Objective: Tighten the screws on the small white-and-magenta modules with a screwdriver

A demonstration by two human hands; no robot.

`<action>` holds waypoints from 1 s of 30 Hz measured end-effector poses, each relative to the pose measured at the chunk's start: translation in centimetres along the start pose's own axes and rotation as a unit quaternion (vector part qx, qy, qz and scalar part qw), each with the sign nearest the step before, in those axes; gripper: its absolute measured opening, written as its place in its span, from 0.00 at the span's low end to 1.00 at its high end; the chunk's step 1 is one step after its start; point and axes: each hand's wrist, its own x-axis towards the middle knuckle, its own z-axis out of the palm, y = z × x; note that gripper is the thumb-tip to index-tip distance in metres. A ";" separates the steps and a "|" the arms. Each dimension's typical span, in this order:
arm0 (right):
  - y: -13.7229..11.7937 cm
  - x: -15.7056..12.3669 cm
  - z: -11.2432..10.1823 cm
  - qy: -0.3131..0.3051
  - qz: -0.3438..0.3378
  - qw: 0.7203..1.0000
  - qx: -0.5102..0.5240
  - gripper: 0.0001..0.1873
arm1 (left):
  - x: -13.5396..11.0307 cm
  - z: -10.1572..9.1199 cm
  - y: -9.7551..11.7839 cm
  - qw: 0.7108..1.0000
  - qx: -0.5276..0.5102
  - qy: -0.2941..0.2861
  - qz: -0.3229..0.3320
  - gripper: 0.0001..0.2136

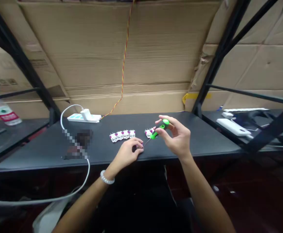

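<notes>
My right hand (177, 136) grips a green and black screwdriver (162, 127) by its handle, fingertips around it. Its thin shaft slants down and left toward my left hand (129, 151), which is closed on a small dark piece with a purple edge (136, 147) at the desk surface. My fingers hide most of that piece, so whether the tip touches it I cannot tell. Beyond my left hand, several small white and purple modules (120, 135) stand side by side in a row. More such modules (148, 132) lie behind the screwdriver, partly covered by it.
The black desk (102, 157) carries a white power strip (92, 119) with a charger (85, 114) and a white cable (88, 171) trailing off the front left. A blurred patch (79, 145) covers something at left. Black metal posts (211, 64) flank the desk. Cardboard (88, 48) backs it.
</notes>
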 end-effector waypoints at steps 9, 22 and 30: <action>-0.1 0.1 0.2 -0.006 0.002 1.000 -0.009 0.19 | 0.0 0.1 0.0 1.000 0.004 0.006 0.004 0.04; 0.5 1.2 2.0 -0.009 -0.073 0.991 -0.115 0.29 | -0.2 0.3 0.0 1.000 -0.004 0.019 0.011 0.05; -1.3 2.6 2.5 -0.164 -0.047 0.985 0.000 0.23 | -0.2 0.3 0.2 1.000 -0.006 0.021 0.017 0.06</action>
